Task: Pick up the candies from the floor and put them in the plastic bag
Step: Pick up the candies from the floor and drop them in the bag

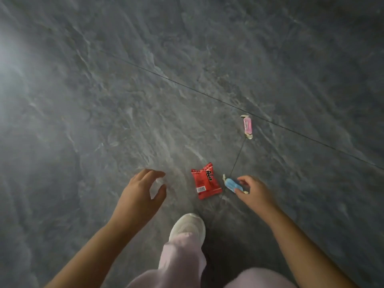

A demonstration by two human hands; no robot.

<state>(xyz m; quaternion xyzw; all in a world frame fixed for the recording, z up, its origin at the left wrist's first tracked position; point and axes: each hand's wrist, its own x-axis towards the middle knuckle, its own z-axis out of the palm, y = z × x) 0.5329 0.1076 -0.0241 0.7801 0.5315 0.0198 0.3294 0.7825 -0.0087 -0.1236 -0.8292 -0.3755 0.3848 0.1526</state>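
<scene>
Three candies show on the dark grey stone floor. A red square packet (205,181) lies flat between my hands. Just right of it is a blue twist-wrapped candy (232,184), pinched between the thumb and fingers of my right hand (254,193). A pink twist-wrapped candy (247,126) lies farther away, beside a tile joint. My left hand (141,191) hovers left of the red packet, fingers curled apart and holding nothing. No plastic bag is in view.
My white shoe (188,225) and pale pink trouser leg (180,258) stand just below the red packet. Thin tile joints cross the floor (104,100) diagonally. A bright glare covers the upper left.
</scene>
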